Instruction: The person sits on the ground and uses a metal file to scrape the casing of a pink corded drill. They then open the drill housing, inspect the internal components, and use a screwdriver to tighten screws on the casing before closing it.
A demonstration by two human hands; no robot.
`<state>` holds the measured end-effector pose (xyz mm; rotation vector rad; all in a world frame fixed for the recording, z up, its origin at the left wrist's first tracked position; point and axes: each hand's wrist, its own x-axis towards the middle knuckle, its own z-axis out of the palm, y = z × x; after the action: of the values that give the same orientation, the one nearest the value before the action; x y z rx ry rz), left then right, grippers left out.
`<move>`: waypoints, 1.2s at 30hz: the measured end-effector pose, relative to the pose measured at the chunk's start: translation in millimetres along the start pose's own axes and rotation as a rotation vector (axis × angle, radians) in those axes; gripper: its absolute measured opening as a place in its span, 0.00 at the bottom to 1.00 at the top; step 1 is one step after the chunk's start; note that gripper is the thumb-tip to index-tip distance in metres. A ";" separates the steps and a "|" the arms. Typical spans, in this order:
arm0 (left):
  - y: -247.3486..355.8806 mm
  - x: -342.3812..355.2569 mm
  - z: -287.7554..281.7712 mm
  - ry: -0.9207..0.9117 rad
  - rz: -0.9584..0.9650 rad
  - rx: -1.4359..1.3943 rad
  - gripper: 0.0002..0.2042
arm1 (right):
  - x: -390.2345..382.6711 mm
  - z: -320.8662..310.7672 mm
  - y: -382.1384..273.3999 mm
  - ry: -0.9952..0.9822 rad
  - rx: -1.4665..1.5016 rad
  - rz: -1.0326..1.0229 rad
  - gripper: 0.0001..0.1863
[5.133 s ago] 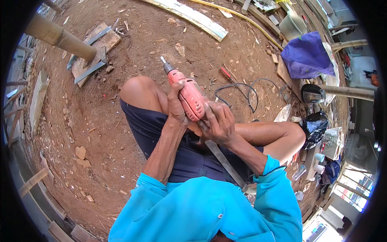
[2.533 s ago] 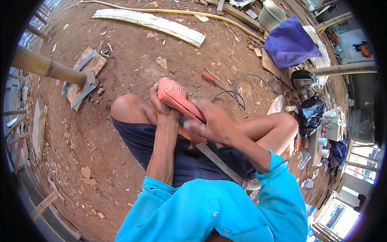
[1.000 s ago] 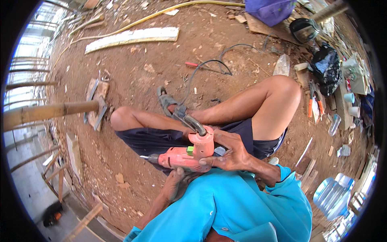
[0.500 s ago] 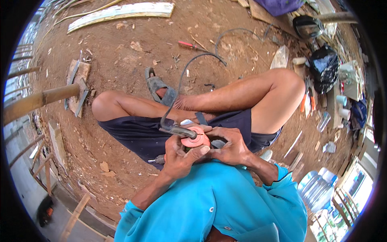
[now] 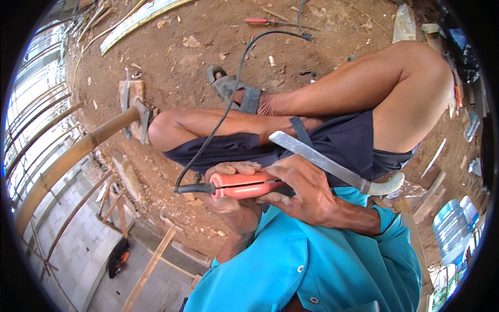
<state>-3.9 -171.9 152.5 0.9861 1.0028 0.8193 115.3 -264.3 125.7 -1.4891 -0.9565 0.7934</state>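
My left hand (image 5: pixel 234 213) grips the end of the salmon-red power drill body (image 5: pixel 240 185) from the left, fingers over and beneath it. A black cord (image 5: pixel 231 101) comes out of that end through a thick sleeve and runs forward over my legs. My right hand (image 5: pixel 309 195) holds the drill's other part, fingers pressed along its split seam, hiding much of it. Just beyond, a long flat metal blade (image 5: pixel 319 156) with a curved pale handle lies across my lap. The drill's chuck is mostly hidden.
A red-handled screwdriver (image 5: pixel 255 21) lies on the dirt ahead, beyond my sandalled foot (image 5: pixel 228 88). Bamboo poles (image 5: pixel 78 156) and a board with metal strips (image 5: pixel 134 93) are at left, above grey blockwork (image 5: pixel 91 260). A water jug (image 5: pixel 449 229) lies at right; white planks are far ahead.
The drill has been turned about, and its corded end now points left with the seam upward. My hands shifted along it. The metal blade shows again, and the view has swung downward.
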 end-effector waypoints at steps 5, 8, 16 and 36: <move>15.0 -4.0 2.7 0.163 0.093 -0.009 0.41 | 0.9 15.6 -12.1 0.056 0.101 -0.124 0.30; 18.5 1.3 -1.1 0.141 0.096 -0.122 0.38 | -0.1 16.1 -11.5 0.024 0.147 -0.075 0.30; 26.5 6.0 -4.4 0.280 0.048 -0.156 0.34 | 4.1 26.5 -2.7 0.034 0.214 -0.122 0.27; 20.2 44.8 3.6 0.342 0.012 0.237 0.19 | 15.0 36.6 15.0 0.138 0.064 -0.120 0.24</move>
<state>12.1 -125.8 159.1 1.0737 1.4135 0.9125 91.5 -235.1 106.5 -1.3987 -0.8997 0.6214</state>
